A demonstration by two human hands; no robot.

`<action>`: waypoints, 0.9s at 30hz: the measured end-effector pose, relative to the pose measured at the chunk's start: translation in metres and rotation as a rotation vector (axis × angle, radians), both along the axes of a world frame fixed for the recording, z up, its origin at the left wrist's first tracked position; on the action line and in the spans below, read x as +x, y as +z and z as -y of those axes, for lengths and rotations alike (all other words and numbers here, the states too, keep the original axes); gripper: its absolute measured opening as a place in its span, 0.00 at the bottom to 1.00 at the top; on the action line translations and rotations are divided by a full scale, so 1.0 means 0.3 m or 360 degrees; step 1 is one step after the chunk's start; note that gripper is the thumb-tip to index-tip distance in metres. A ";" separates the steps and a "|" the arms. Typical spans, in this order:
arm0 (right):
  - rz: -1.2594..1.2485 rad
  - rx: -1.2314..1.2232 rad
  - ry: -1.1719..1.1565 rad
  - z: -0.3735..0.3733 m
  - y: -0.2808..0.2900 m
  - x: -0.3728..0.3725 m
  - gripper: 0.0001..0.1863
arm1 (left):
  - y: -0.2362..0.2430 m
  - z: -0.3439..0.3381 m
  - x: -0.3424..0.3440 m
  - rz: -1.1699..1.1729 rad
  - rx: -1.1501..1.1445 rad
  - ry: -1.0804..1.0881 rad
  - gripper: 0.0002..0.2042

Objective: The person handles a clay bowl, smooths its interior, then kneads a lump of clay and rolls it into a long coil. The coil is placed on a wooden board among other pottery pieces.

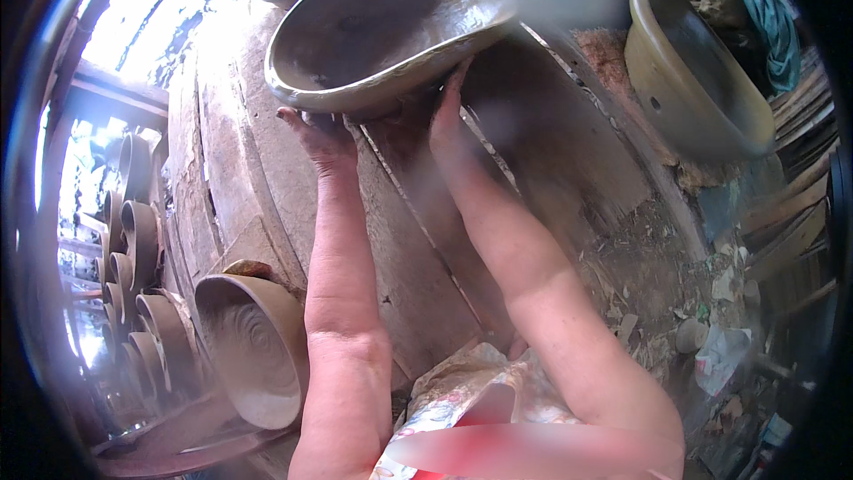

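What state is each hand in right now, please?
Left hand: at the underside of the large oval bowl, fingers mostly hidden; open or closed cannot be told.
Right hand: at its underside too, fingers partly hidden; likewise cannot be told.

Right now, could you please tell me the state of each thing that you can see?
Large oval basin: open, shiny inside.
Left hand: against the large oval basin's near side, fingers partly hidden.
Right hand: against the same side, fingers partly hidden.
Right-side basin: open, dark hole in its wall.
Teal cloth: bunched, hanging.
Round bowl: open, ring marks inside.
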State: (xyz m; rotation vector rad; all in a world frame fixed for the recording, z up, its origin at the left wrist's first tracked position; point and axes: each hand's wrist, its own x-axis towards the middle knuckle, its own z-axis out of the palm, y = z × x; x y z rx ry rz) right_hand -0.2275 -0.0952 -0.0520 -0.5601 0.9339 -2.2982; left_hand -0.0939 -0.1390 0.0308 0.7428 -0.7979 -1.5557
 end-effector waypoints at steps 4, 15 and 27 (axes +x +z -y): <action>0.0160 0.0187 -0.0078 -0.007 0.055 -0.020 0.34 | 0.002 -0.061 0.026 0.0132 0.0123 -0.0064 0.32; -0.0118 0.0571 0.0651 -0.494 0.180 0.144 0.30 | 0.098 -1.068 0.365 0.1287 -0.0851 -0.0426 0.09; -0.0418 0.0724 0.1498 -0.633 0.276 0.625 0.16 | 0.118 -1.403 1.014 0.0807 0.0693 0.1264 0.14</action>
